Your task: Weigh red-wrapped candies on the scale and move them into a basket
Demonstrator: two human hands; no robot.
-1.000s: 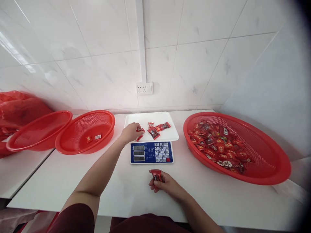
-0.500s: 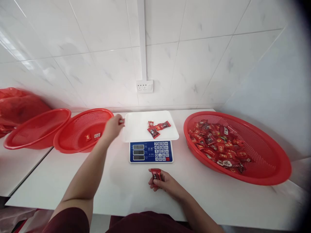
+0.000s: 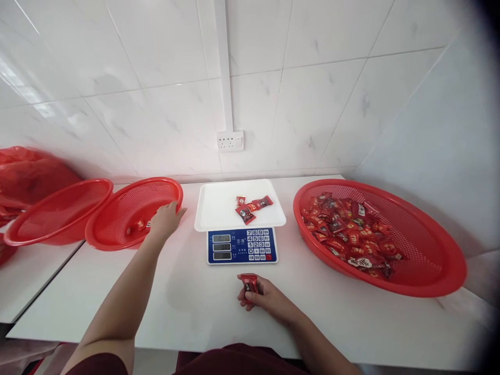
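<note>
My left hand [image 3: 166, 221] reaches over the near right rim of a red perforated basket [image 3: 111, 211]. Its thumb sticks out apart from the fingers, which are partly hidden behind the back of the hand; no packet shows in it. A few small red packets [image 3: 137, 226] lie at the bottom of that basket. In front of the scale, my right hand [image 3: 255, 294] is closed around a red snack packet [image 3: 250, 283], held upright between thumb and fingers. Several red packets [image 3: 246, 214] rest on the white pan [image 3: 214, 205] of the digital scale [image 3: 241, 245].
To the right, a large red basket [image 3: 429, 260] holds a heap of red wrapped packets [image 3: 351, 234]. Another red basket [image 3: 58, 208] and a red plastic bag [image 3: 35, 174] stand at the far left. A wall socket [image 3: 230, 141] sits behind the scale.
My left hand has moved left from beside the scale pan to over the basket. The red packet it held no longer shows in it. My right hand stays in place with its packet.
</note>
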